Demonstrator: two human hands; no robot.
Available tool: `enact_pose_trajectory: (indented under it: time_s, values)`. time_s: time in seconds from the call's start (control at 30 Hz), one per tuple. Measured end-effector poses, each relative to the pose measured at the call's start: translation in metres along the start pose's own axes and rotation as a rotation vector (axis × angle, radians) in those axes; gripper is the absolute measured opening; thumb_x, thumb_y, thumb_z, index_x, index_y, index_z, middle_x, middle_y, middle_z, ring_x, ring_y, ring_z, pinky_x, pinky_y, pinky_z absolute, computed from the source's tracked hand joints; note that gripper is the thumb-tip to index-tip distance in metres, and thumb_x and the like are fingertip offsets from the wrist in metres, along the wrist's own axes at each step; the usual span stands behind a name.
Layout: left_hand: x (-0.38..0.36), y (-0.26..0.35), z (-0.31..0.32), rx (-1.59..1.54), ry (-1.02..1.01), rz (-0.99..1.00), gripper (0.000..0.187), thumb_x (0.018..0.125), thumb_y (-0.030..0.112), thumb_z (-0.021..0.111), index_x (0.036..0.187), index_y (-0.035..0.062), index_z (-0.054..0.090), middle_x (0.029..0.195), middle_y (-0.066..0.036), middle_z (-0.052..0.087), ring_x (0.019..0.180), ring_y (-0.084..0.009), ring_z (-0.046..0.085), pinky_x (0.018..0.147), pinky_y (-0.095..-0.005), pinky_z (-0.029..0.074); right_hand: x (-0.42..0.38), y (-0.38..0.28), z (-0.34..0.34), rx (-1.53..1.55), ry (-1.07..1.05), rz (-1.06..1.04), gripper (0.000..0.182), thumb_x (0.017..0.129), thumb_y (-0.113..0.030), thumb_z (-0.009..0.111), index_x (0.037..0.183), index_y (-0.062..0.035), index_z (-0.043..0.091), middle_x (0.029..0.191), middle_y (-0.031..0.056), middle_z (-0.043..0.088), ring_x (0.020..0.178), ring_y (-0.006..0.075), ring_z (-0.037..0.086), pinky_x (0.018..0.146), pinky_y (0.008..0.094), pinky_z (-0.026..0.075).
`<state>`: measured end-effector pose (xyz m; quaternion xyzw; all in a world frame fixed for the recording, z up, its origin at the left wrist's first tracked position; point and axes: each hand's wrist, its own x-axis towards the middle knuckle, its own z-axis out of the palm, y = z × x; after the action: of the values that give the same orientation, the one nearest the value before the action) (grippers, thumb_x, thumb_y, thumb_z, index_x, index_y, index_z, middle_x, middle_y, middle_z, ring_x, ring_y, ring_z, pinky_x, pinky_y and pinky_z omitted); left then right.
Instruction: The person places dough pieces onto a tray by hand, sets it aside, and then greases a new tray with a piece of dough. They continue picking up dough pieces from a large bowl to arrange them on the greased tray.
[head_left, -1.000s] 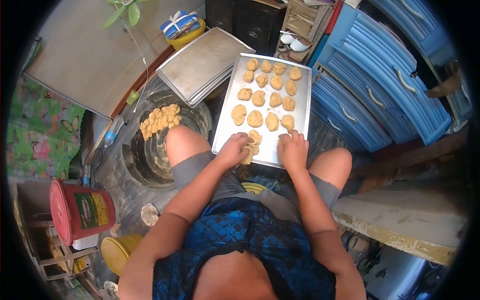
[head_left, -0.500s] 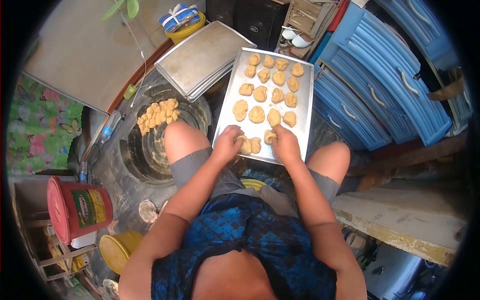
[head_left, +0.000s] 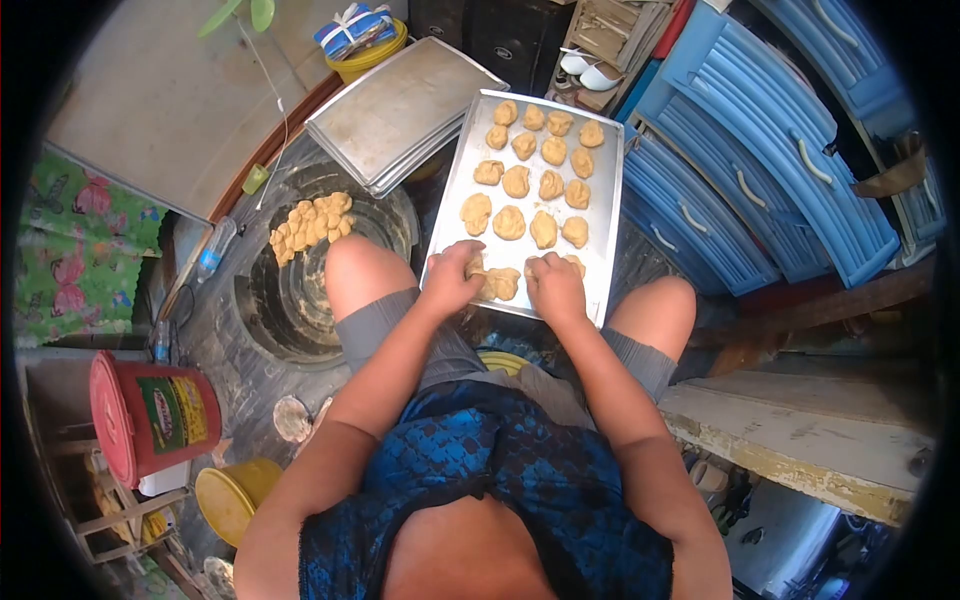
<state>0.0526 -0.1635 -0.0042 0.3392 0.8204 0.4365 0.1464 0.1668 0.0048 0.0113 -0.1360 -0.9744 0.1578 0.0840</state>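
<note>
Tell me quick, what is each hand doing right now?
Left hand: fingers closed on a dough piece on the baking tray.
Right hand: pressing dough; grip cannot be told.

Dough pieces (head_left: 509,222) in rows on baking tray (head_left: 604,215)

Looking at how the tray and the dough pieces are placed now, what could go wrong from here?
1. The baking tray seems to rest near the person's knees, its near edge under both hands; pressing there might tip it.
2. The left hand and right hand work dough pieces close to the near edge, so one might slide off.
3. The nearest finished row lies just beyond the fingers and could be squashed.
</note>
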Motion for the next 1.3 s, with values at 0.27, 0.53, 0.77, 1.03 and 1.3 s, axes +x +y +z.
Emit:
enact_pose_trajectory:
  time_s: [0.27, 0.53, 0.77, 1.03, 1.3]
  values:
    - [0.0, -0.01, -0.001, 0.077, 0.004, 0.121, 0.033, 0.062, 0.003, 0.06, 0.094, 0.0006, 0.059, 0.126, -0.021, 0.046, 0.114, -0.0336, 0.049, 0.092, -0.0365, 0.042, -0.006, -0.035, -0.012, 0.068, 0.107, -0.275, 0.035, 0.065, -0.014, 0.064, 0.1, -0.011, 0.06, 0.098, 0.0076, 0.057, 0.098, 0.0239, 0.049, 0.086, 0.0433, 0.031]
    - [0.0, -0.011, -0.014, -0.139, -0.052, 0.071, 0.015, 0.065, 0.002, 0.056, 0.079, -0.0018, 0.056, 0.119, -0.021, 0.051, 0.103, -0.0337, 0.055, 0.087, -0.0351, 0.044, 0.014, -0.037, 0.002, 0.16, 0.166, 0.011, 0.022, 0.068, -0.016, 0.064, 0.089, -0.0107, 0.06, 0.074, 0.0059, 0.061, 0.078, 0.0258, 0.056, 0.075, 0.0375, 0.033]
    - [-0.003, -0.004, -0.008, 0.014, 0.152, 0.118, 0.015, 0.064, -0.001, 0.055, 0.079, -0.0011, 0.054, 0.111, -0.018, 0.051, 0.1, -0.0314, 0.052, 0.085, -0.0344, 0.043, 0.016, -0.036, 0.018, -0.166, 0.059, -0.019, 0.02, 0.071, -0.02, 0.062, 0.09, -0.0123, 0.064, 0.078, 0.0054, 0.062, 0.084, 0.023, 0.053, 0.076, 0.038, 0.032]
    - [-0.002, 0.003, -0.007, 0.166, 0.059, 0.14, 0.016, 0.066, -0.002, 0.056, 0.082, -0.0013, 0.056, 0.104, -0.015, 0.054, 0.097, -0.0362, 0.051, 0.084, -0.0378, 0.043, 0.013, -0.032, 0.017, -0.15, 0.005, -0.058, 0.027, 0.076, -0.024, 0.062, 0.101, -0.0127, 0.065, 0.088, 0.0034, 0.06, 0.093, 0.0224, 0.049, 0.08, 0.0406, 0.03]
    - [-0.002, -0.014, -0.036, -0.392, 0.236, -0.014, 0.009, 0.077, -0.001, 0.054, 0.086, -0.001, 0.055, 0.107, -0.017, 0.06, 0.099, -0.0231, 0.058, 0.084, -0.0313, 0.046, 0.004, -0.029, -0.016, 0.023, 0.127, -0.005, 0.039, 0.074, -0.027, 0.065, 0.109, -0.0115, 0.062, 0.096, 0.0087, 0.057, 0.095, 0.0251, 0.049, 0.083, 0.0408, 0.033]
